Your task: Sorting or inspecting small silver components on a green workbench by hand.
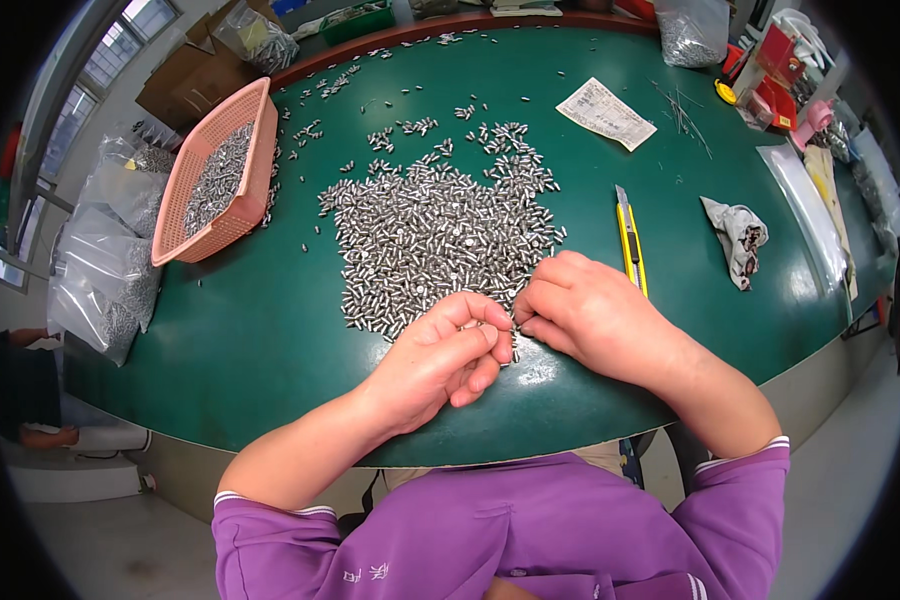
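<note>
A broad heap of small silvery metal pins (pixel 440 240) with rounded ends covers the middle of the green table. At the heap's near edge, my left hand (pixel 440 350) is half turned up, its fingers curled and the thumb pressed toward the index finger. Whatever it holds is too small or hidden to name. Just to its right, my right hand (pixel 595 310) points down with fingers pinched together beside the heap; its fingertips nearly meet those of the left. A few metal pieces show just below the fingertips, but what the right fingers hold is hidden.
A yellow box cutter (pixel 630 245) lies right of the heap, with a crumpled wrapper (pixel 738 240) beyond it. A printed paper slip (pixel 606 113) is farther back. Left stand a pink basket (pixel 260 165) of pins and filled plastic bags (pixel 105 285). A person (pixel 25 385) is at far left.
</note>
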The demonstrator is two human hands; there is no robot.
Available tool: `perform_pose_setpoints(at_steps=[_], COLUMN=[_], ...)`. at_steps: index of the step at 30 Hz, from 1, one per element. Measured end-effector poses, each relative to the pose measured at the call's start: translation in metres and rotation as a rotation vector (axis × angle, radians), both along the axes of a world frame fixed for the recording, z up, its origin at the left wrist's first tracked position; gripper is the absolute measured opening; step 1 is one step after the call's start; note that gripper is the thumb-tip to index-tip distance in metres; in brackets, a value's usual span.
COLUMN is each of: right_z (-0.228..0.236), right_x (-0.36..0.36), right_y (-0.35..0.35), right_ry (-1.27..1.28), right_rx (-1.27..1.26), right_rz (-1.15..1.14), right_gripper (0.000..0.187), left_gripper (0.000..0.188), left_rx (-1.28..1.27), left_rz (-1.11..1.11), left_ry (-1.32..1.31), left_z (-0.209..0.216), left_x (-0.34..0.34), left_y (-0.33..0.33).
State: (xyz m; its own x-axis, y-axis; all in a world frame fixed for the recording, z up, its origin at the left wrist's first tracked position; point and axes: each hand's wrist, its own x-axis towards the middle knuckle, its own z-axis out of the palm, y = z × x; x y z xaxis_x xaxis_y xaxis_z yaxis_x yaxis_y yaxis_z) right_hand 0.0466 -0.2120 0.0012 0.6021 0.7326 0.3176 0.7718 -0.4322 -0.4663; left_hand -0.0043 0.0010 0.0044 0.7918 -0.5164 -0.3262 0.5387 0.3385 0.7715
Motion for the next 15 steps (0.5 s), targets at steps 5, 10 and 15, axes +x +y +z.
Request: perform_pose_setpoints(at_steps=[5, 10, 15], right_z=[0.0007, 0.0026, 0.0078], right_x=[0.0015, 0.0016, 0.0008], right_y=[-0.0017, -0.0026, -0.0001], right_ry=[-0.010, 0.058, 0.023], right_rx=[-0.022, -0.002, 0.084], right_rz=[-0.014, 0.030, -0.004], right_gripper=[0.011, 0.011, 0.012], left_gripper=[0.013, 0.012, 0.011], left_rx=[0.021, 0.023, 0.037], left_rz=[0.005, 0.014, -0.003], left_ry=[-0.001, 0.003, 0.012], left_z=[0.0011, 0.0017, 0.0015], left_x=[0.0000, -0.0002, 0.0000], left_y=[-0.0002, -0.0010, 0.0000])
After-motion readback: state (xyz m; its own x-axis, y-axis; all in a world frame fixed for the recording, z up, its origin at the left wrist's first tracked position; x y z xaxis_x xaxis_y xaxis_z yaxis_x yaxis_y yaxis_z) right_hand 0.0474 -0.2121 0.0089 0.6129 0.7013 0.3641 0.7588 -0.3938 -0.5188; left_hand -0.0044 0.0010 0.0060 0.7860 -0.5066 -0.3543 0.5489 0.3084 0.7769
